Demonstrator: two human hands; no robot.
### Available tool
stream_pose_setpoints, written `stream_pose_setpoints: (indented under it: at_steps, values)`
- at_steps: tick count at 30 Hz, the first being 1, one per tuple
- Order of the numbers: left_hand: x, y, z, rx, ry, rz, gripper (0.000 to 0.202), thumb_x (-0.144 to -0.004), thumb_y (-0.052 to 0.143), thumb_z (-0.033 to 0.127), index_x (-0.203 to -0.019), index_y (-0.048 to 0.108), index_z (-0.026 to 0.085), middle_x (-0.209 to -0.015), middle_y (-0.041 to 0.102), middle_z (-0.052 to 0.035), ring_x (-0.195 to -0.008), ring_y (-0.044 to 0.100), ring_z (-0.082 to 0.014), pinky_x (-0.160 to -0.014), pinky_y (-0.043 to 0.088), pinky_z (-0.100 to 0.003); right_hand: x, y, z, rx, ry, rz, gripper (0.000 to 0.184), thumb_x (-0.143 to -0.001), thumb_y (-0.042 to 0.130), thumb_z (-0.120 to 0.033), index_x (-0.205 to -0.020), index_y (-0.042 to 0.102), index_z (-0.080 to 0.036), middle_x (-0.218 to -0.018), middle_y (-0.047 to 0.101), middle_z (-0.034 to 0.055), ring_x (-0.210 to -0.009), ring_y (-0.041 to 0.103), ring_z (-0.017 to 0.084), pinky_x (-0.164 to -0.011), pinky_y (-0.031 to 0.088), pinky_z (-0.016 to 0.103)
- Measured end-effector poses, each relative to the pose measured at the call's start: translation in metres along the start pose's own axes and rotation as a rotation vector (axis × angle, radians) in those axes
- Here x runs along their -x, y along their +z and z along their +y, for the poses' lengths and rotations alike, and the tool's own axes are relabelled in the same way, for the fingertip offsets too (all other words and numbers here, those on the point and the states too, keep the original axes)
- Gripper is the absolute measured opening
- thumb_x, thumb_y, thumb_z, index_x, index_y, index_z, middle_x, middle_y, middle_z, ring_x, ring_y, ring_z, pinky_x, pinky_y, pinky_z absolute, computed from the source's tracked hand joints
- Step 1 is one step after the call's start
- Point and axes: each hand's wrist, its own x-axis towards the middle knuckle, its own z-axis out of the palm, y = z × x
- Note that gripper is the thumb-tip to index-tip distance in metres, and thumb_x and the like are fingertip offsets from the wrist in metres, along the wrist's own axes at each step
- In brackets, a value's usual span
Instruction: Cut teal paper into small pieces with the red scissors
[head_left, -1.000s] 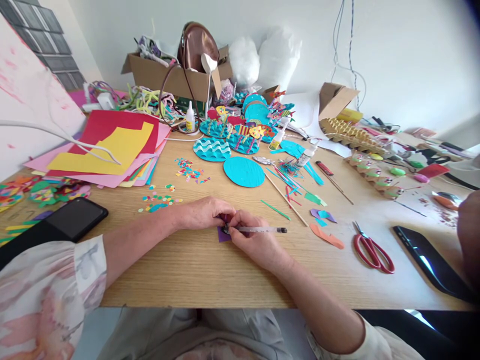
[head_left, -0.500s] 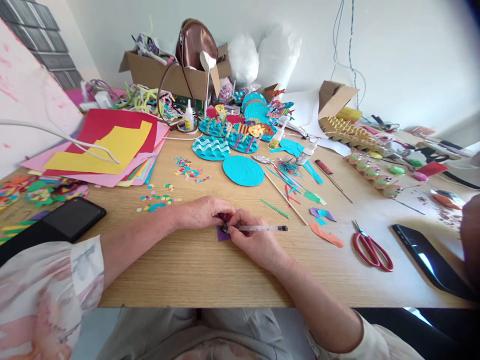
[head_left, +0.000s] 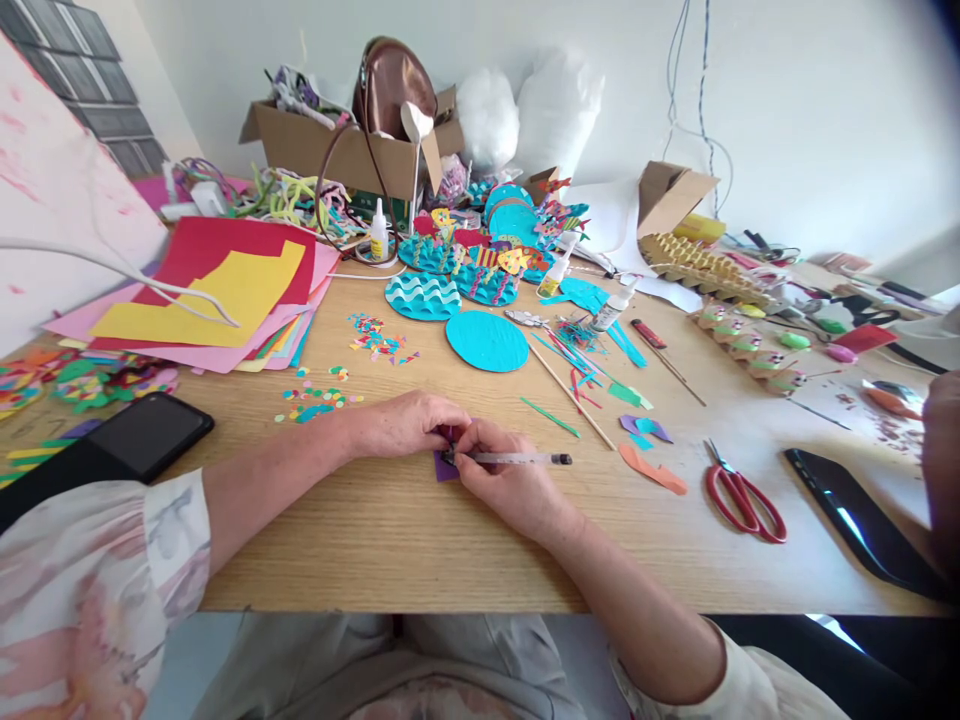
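My right hand [head_left: 504, 468] is closed around a slim pen [head_left: 525, 458] with a pale barrel and a dark end pointing right. Its tip is down at a small piece of purple paper [head_left: 445, 470] lying on the table. My left hand [head_left: 417, 424] is curled over the upper part of that paper, fingertips closed on it and close to the pen tip. Something small and dark shows between the fingertips, too hidden to name. Beyond my hands lies a flat turquoise oval [head_left: 487, 341], with small paper dots [head_left: 319, 412] to the left.
Red-handled scissors [head_left: 744, 502] and a black phone [head_left: 862, 525] lie at right; another person's hand [head_left: 943, 440] shows at the edge. A wooden stick [head_left: 574, 395], paper scraps [head_left: 651, 470] and glue bottles [head_left: 613, 308] are ahead. Coloured sheets [head_left: 210, 290] are stacked left, near another phone [head_left: 150, 437].
The pen has shifted very slightly to the left with my right hand. My left hand stays in place on the purple paper.
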Motion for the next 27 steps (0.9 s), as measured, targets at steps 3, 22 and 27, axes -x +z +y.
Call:
stream_pose_setpoints:
  at_steps: [3,22,27]
  values:
    - [-0.0002,0.0,0.0,-0.006,0.005,0.003,0.014,-0.074,0.053,0.002,-0.071,0.056,0.015,-0.072,0.056,0.0008,-0.071,0.053,-0.0122,-0.065,0.039,-0.021,0.0002,0.0001,-0.0005,-0.01,-0.006,-0.003,0.009,-0.069,0.048,-0.011,-0.064,0.052,-0.018,-0.058,0.052,-0.0029,-0.047,0.041,0.008,-0.047,0.031,0.019]
    - [-0.0003,-0.0002,0.0013,-0.028,-0.027,-0.014,0.015,-0.075,0.054,0.001,-0.08,0.06,0.014,-0.079,0.061,-0.0016,-0.077,0.056,-0.0137,-0.071,0.041,-0.022,0.003,0.0035,0.0006,-0.025,0.0,0.047,0.008,-0.068,0.049,-0.011,-0.064,0.052,-0.017,-0.055,0.052,-0.0029,-0.045,0.04,0.007,-0.044,0.03,0.017]
    - [0.0001,-0.0001,0.0005,-0.025,-0.006,-0.006,0.014,-0.075,0.052,0.002,-0.076,0.058,0.014,-0.076,0.059,-0.0006,-0.076,0.055,-0.0134,-0.07,0.04,-0.022,0.0019,0.0036,0.0008,-0.008,0.002,0.04,0.009,-0.068,0.049,-0.01,-0.065,0.052,-0.017,-0.055,0.052,-0.0035,-0.044,0.04,0.007,-0.044,0.03,0.017]
